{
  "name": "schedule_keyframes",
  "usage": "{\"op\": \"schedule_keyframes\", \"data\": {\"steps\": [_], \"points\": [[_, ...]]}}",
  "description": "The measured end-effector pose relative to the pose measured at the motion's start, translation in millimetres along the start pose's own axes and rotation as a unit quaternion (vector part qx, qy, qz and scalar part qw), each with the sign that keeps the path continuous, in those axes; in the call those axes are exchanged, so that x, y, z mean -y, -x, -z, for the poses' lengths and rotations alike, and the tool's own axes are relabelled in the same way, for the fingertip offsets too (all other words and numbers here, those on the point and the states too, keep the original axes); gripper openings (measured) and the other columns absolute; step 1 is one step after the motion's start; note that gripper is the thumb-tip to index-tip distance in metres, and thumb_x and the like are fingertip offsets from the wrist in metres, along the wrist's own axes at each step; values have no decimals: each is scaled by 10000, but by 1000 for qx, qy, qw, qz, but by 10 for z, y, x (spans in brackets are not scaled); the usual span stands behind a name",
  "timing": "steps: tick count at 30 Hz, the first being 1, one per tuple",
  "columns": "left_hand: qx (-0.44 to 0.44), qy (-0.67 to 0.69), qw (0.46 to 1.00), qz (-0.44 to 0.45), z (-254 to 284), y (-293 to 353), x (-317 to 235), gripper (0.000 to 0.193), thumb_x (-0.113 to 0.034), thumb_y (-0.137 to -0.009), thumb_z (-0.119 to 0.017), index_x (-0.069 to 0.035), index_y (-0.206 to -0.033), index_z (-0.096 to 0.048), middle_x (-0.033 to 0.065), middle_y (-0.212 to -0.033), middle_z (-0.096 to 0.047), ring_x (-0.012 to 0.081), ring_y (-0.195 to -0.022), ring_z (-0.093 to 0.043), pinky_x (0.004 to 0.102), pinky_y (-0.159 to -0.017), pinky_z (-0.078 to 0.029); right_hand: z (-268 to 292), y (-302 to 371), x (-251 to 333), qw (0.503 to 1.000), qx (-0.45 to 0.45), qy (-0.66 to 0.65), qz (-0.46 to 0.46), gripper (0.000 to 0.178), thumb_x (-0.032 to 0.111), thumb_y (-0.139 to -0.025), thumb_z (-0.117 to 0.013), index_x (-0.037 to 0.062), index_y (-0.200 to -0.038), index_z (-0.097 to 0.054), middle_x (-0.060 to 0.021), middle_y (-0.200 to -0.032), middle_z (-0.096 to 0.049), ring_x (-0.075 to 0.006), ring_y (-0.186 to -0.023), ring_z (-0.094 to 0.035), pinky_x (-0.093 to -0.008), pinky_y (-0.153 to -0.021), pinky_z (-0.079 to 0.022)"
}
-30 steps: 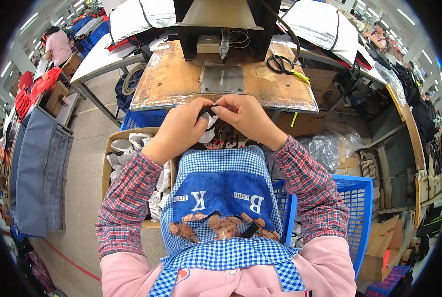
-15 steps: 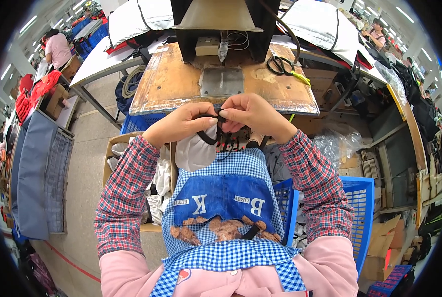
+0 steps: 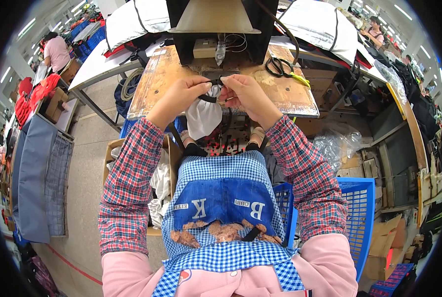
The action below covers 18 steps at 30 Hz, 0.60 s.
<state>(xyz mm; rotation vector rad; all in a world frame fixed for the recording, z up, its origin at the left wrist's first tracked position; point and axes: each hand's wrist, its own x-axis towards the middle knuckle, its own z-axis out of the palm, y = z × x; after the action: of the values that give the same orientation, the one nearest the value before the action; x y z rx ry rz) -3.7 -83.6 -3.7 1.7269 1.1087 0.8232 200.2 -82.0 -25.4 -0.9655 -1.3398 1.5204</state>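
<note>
My left hand [image 3: 185, 95] pinches a black strap [image 3: 207, 98], which curves in a small loop between my hands. A piece of thin white fabric [image 3: 202, 120] is attached to it and hangs down past the worktable's near edge. The fingers of my right hand [image 3: 249, 94] are closed on the strap's other side, their tips partly hidden. Both hands are over the near part of the worn wooden worktable [image 3: 149, 94], under the dark machine frame [image 3: 258, 29] with its beige hood [image 3: 213, 17]. The metal plate on the table is mostly covered by my hands.
Black-handled scissors [image 3: 279, 67] with a yellow part lie on the table's right. A cardboard box [image 3: 167, 163] of white fabric stands at left. Near my right arm is a blue plastic basket [image 3: 356, 218]. White fabric bundles [image 3: 315, 22] lie on tables behind.
Both hands have moved forward and up, away from my lap to over the worktable. The strap and white fabric have travelled with them.
</note>
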Motion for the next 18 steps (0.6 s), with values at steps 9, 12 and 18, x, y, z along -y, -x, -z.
{"op": "schedule_keyframes", "data": {"steps": [9, 12, 18], "points": [[-53, 37, 998, 14, -36, -270, -12, 418, -242, -927, -602, 86, -1186, -594, 49, -964, -637, 88, -831, -572, 215, -710, -464, 55, -260, -31, 994, -45, -96, 7, 197, 227, -952, -561, 66, -842, -586, -8, -787, -594, -115, -708, -594, -243, -621, -502], [-62, 42, 997, 17, -34, -314, -15, 435, -235, -922, -607, 100, -1197, -579, 76, -1003, -639, 110, -869, -586, 223, -738, -475, 50, -291, -14, 993, -55, -107, 6, 191, 217, -950, -561, 71, -830, -587, -4, -780, -590, -115, -704, -591, -246, -618, -500], [-64, 66, 996, 18, -39, -345, -11, 443, -233, -918, -611, 109, -1197, -575, 90, -1029, -640, 122, -894, -593, 235, -760, -482, 66, -343, -29, 990, -65, -120, 20, 206, 214, -939, -571, 48, -818, -585, -20, -772, -595, -121, -688, -594, -248, -598, -503]]}}
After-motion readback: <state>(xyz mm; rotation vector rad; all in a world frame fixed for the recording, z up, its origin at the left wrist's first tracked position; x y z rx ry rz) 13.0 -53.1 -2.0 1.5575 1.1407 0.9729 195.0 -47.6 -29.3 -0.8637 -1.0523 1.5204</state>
